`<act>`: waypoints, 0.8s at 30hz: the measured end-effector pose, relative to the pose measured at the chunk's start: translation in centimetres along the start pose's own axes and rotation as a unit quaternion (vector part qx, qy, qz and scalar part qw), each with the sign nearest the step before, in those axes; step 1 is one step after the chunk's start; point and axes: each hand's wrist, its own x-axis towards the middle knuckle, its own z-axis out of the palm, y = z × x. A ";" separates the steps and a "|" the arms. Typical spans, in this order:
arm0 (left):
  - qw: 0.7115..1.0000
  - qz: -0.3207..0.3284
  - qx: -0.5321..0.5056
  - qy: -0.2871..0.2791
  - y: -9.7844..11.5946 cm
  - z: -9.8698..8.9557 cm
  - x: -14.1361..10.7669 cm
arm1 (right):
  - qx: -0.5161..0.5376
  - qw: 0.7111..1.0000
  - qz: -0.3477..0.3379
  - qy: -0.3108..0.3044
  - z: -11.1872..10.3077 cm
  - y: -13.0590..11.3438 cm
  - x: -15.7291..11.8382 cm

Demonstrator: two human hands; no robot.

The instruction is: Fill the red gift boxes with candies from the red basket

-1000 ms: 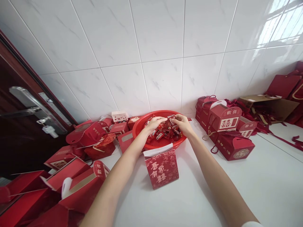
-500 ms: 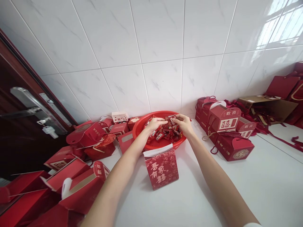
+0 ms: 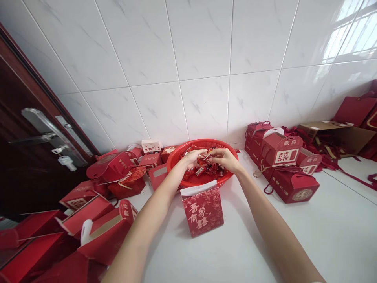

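Note:
A red plastic basket (image 3: 174,154) holds many small red-wrapped candies (image 3: 199,171). My left hand (image 3: 192,158) is over its left half, the fingers curled around wrapped candies that show partly at the fingertips. From the right, my right hand (image 3: 225,159) reaches in with thumb and fingers pinched on a wrapped candy, close beside the left fingertips. In front of the basket stands a red gift box (image 3: 204,212) with pale lettering and its white-lined top open; neither hand touches it.
Red gift boxes (image 3: 110,165) crowd the left side, several open ones (image 3: 101,236) nearer me. More closed boxes (image 3: 294,184) are stacked at right. Behind them sits a cardboard box (image 3: 321,126) with dark red ribbons. A tiled wall (image 3: 203,106) bounds the white table (image 3: 244,243).
My right hand has moved down and left toward my left hand, with a candy now between them. The view has shifted slightly; the boxes stay in place.

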 end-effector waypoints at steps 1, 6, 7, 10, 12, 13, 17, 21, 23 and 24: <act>1.000 -0.009 -0.007 0.001 0.1 0.0 -0.2 | 0.000 1.000 0.006 -0.014 0.0 0.0 0.0; 0.992 0.010 -0.103 0.066 0.4 -0.2 -0.6 | 0.068 0.996 -0.012 0.062 -0.3 0.4 0.1; 0.988 0.025 -0.130 0.076 0.5 -0.1 -0.6 | 0.091 0.990 -0.018 0.101 -0.4 0.5 0.2; 0.980 0.065 -0.174 0.065 0.8 0.1 -0.6 | 0.129 0.977 -0.017 0.171 -0.5 0.7 0.4; 0.979 0.078 -0.183 0.038 0.9 0.1 -0.7 | 0.124 0.979 0.003 0.161 -0.4 0.7 0.5; 0.979 0.081 -0.184 0.023 0.9 0.2 -0.8 | 0.120 0.981 0.014 0.150 -0.4 0.6 0.5; 0.982 0.075 -0.170 -0.028 0.9 0.2 -1.0 | 0.130 0.979 0.020 0.154 -0.3 0.6 0.5; 0.988 0.056 -0.139 -0.023 0.9 0.2 -1.0 | 0.130 0.971 0.003 0.198 -0.4 0.8 0.5; 0.990 0.058 -0.132 -0.008 0.9 0.2 -0.9 | 0.126 0.971 0.006 0.205 -0.4 0.8 0.5; 0.989 0.062 -0.132 -0.004 0.9 0.1 -1.0 | 0.129 0.969 0.011 0.208 -0.3 0.7 0.5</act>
